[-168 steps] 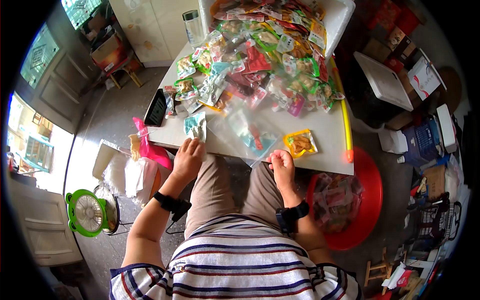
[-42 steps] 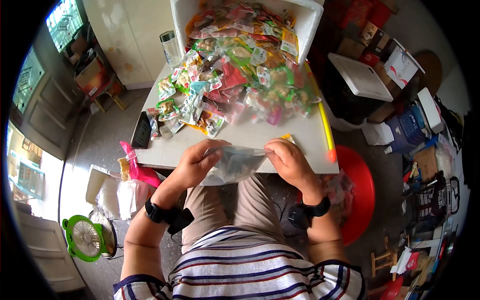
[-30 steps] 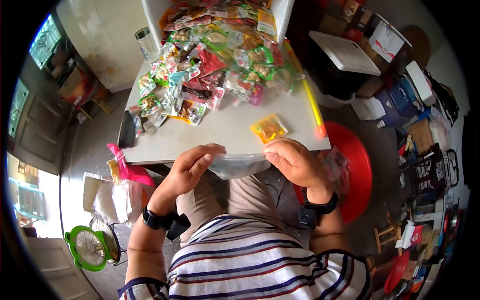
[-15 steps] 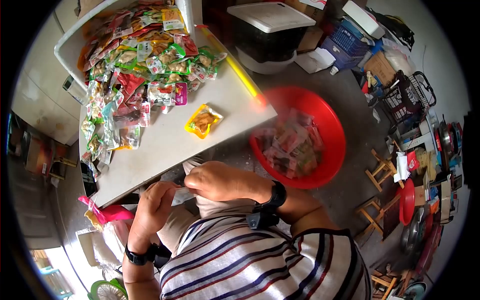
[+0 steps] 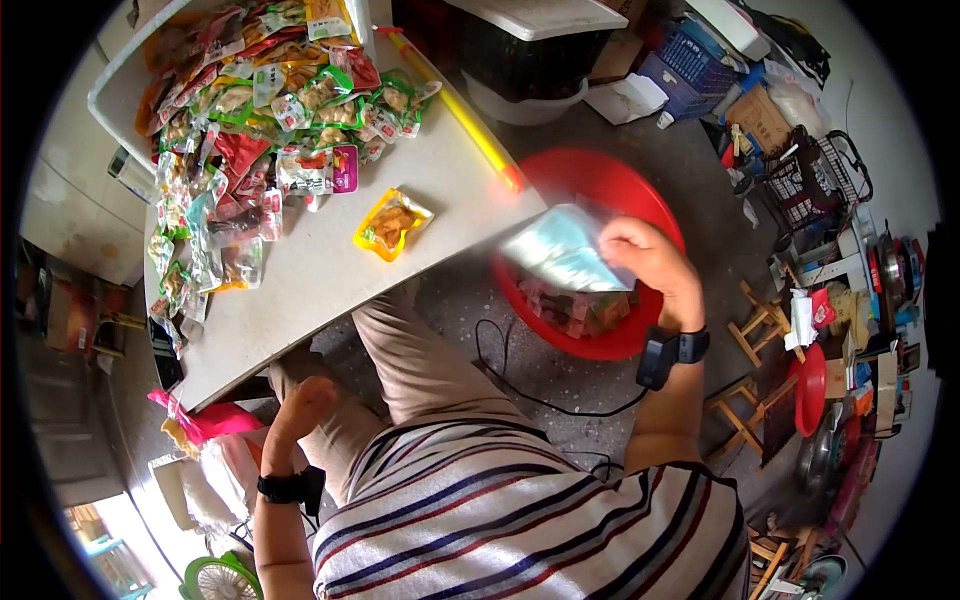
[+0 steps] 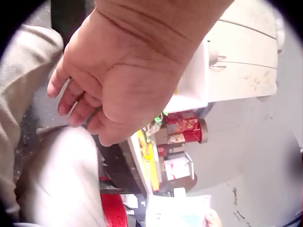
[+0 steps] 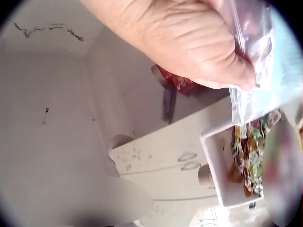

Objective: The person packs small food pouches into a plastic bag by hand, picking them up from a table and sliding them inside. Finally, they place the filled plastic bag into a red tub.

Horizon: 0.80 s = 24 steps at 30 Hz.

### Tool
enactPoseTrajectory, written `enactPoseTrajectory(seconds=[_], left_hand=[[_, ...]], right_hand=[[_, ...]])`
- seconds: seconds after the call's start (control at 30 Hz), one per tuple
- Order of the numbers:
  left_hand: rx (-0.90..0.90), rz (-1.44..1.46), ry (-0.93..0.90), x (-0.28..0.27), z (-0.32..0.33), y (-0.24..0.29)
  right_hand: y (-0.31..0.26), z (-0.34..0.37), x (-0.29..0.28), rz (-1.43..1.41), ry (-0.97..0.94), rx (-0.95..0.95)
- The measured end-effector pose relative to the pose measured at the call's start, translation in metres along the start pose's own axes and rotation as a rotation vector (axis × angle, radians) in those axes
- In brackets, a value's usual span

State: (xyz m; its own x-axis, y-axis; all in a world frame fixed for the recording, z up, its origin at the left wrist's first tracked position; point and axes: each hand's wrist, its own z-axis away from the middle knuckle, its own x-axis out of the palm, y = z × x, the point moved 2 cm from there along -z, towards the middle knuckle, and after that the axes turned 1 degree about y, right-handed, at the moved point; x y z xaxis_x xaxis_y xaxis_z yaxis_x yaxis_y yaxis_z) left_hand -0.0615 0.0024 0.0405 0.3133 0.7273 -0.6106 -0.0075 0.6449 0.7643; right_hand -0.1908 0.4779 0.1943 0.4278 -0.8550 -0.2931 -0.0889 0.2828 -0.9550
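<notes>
In the head view my right hand (image 5: 650, 265) pinches a clear zip bag (image 5: 562, 250) with something pale blue inside, and the bag overlaps the red basin (image 5: 665, 220). The right wrist view shows thumb and fingers at the edge of the bag (image 7: 248, 101). My left hand (image 5: 306, 407) is over the left knee, and in the left wrist view its fingers (image 6: 80, 111) hang loosely bent with nothing in them. Inside the basin lie several filled clear packets (image 5: 575, 310). A single yellow snack packet (image 5: 392, 224) lies on the table (image 5: 290, 300).
A white foam box (image 5: 115, 115) full of snack packets spills onto the table's far side. Along the right table edge lies a yellow tube (image 5: 465, 125). A black cable (image 5: 540, 400) runs over the floor. Wooden stools (image 5: 740, 420) and a black lidded bin (image 5: 535, 60) stand to the right.
Both hands sealed together along the bag's top edge, then parted. The right hand has carried the bag right to the basin; the left has let go. The head view has turned right.
</notes>
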Motion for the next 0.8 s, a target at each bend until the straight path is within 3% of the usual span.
enactPoseTrajectory(seconds=[0.07, 0.17, 0.2, 0.37, 0.47, 0.5, 0.53, 0.63, 0.73, 0.8], left_hand=[[-0.061, -0.152, 0.104, 0.005, 0.009, -0.026], [0.075, -0.348, 0.211, 0.006, 0.018, -0.039], [-0.041, -0.344, 0.155, 0.006, 0.020, -0.036], [0.030, -0.514, 0.329, 0.022, 0.032, -0.045], [0.044, -0.550, 0.330, 0.025, 0.035, -0.043], [0.038, -0.543, 0.327, 0.025, 0.035, -0.043], [0.031, -0.538, 0.325, 0.024, 0.034, -0.043], [0.014, -0.546, 0.306, 0.023, 0.035, -0.043], [0.019, -0.548, 0.314, 0.024, 0.035, -0.043], [0.037, -0.532, 0.321, 0.024, 0.036, -0.043]], right_hand=[[0.024, 0.008, -0.019, -0.010, 0.118, 0.112], [0.072, 0.015, -0.042, 0.059, 0.313, 0.255], [0.095, 0.017, -0.051, 0.032, 0.361, 0.256], [0.208, 0.036, -0.078, 0.089, 0.570, 0.500], [0.272, 0.051, -0.075, 0.312, 0.667, 0.498], [0.281, 0.056, -0.072, 0.344, 0.718, 0.528], [0.289, 0.062, -0.072, 0.163, 0.732, 0.560], [0.289, 0.073, -0.073, 0.368, 0.905, 0.528], [0.325, 0.084, -0.090, 0.651, 0.974, 0.375], [0.302, 0.085, -0.073, 0.718, 0.856, 0.547]])
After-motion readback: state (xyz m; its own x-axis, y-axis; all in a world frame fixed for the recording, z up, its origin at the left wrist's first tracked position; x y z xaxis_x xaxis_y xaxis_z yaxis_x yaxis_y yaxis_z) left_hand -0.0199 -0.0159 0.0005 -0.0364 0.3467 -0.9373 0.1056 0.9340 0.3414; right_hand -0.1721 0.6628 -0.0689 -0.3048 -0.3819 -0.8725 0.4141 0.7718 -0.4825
